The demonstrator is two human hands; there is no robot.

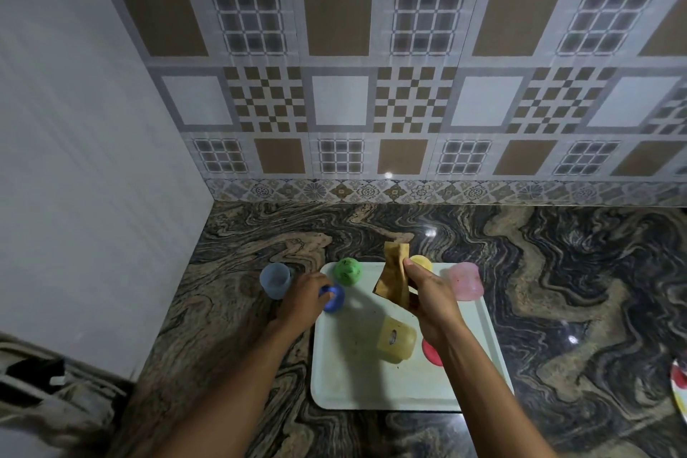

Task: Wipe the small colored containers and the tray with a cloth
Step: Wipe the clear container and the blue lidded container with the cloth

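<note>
A white tray [357,376] lies on the marble counter. My left hand [303,299] grips a dark blue lid [334,298] at the tray's left edge. A pale blue container [275,280] stands on the counter just left of that hand. My right hand [433,294] holds a tan cloth [394,277] up above the tray. On the tray sit a green container [347,271], a yellow lid [422,262] behind the cloth, a pink container [465,280] on its side, a yellow container [396,339] on its side and a red lid [431,353] partly hidden under my right forearm.
The dark swirled marble counter [557,290] runs to a tiled wall behind and a plain white wall [93,160] on the left. A red and white plate edge [680,387] shows at the far right. A dark object [37,376] lies at the lower left.
</note>
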